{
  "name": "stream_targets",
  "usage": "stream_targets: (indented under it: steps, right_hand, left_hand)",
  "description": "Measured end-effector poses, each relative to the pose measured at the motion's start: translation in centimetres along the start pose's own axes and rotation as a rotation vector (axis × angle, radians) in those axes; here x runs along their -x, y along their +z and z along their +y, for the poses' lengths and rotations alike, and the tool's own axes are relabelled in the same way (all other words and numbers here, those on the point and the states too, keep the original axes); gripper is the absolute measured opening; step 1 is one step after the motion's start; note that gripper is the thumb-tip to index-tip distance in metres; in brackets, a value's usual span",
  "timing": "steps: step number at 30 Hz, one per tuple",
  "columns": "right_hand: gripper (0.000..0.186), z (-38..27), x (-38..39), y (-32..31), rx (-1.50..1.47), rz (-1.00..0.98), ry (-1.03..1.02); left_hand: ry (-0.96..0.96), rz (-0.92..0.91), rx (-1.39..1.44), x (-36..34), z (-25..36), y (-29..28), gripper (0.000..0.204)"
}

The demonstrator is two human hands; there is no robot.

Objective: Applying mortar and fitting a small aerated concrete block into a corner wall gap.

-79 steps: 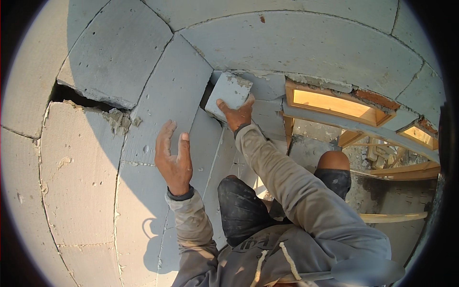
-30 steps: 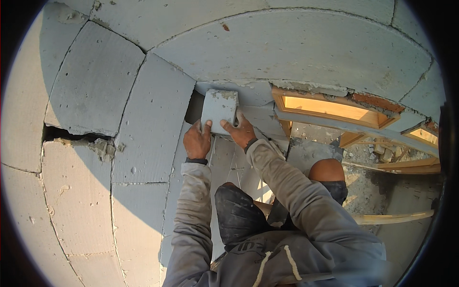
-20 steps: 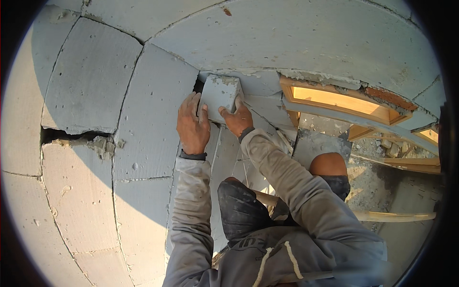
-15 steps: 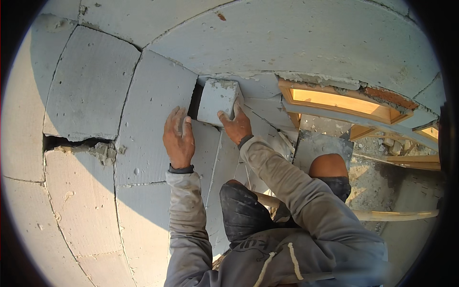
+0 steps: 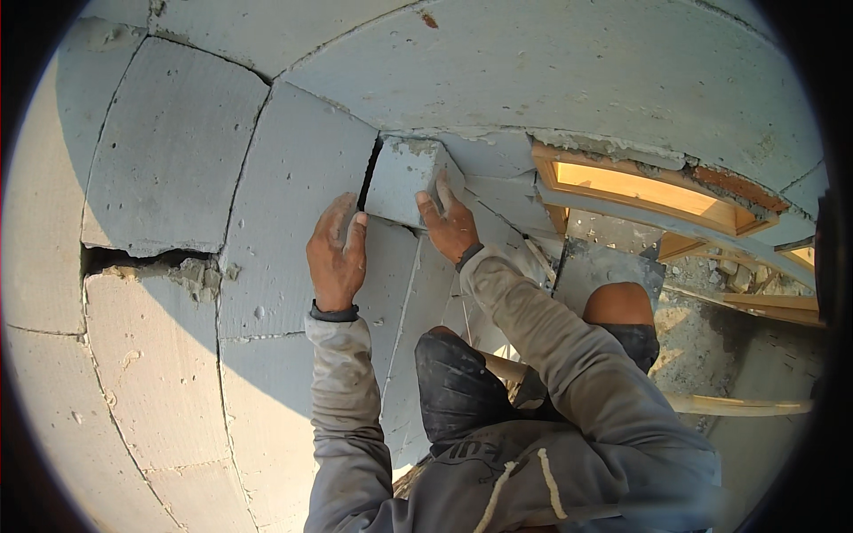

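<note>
A small grey block piece [image 5: 400, 178] sits in a gap at the top of a wall of large grey blocks [image 5: 293, 195]. My right hand [image 5: 449, 222] grips its lower right corner, fingers up along its side. My left hand [image 5: 336, 253] lies against the wall just left of and below the piece, thumb near its lower left corner. A dark slit shows along the piece's left edge.
A wide mortar gap [image 5: 147, 262] runs between blocks at the left. A wooden frame [image 5: 640, 191] is set in the wall at the right. Rubble and a timber plank [image 5: 737, 404] lie below at the right. My knees fill the lower middle.
The small block piece has gone further into the gap, pushed by my right hand. My left hand moved from the wall up to the piece's lower left corner.
</note>
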State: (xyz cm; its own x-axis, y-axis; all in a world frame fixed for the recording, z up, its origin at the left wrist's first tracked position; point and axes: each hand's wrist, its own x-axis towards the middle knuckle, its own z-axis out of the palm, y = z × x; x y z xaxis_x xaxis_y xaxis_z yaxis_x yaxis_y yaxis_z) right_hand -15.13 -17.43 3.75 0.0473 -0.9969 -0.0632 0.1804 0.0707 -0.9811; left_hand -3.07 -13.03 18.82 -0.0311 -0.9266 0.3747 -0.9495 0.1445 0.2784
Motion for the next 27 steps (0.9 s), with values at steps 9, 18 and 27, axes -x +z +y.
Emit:
stream_targets:
  steps: [9, 18, 27]
  right_hand:
    - [0.073, 3.1, -0.7, -0.3, -0.066, 0.132, -0.015]
    - [0.074, 5.1, -2.7, -1.7, -0.408, 0.129, 0.140]
    - [0.087, 13.1, -4.4, -0.8, -0.829, -0.139, 0.569]
  left_hand:
    - [0.188, -0.061, -0.361, -0.4, 0.6, 6.9, 0.061]
    - [0.151, -0.016, -0.588, -0.5, 1.7, 8.3, 0.065]
    - [0.106, 0.033, -0.579, 0.4, 1.2, 9.5, 0.063]
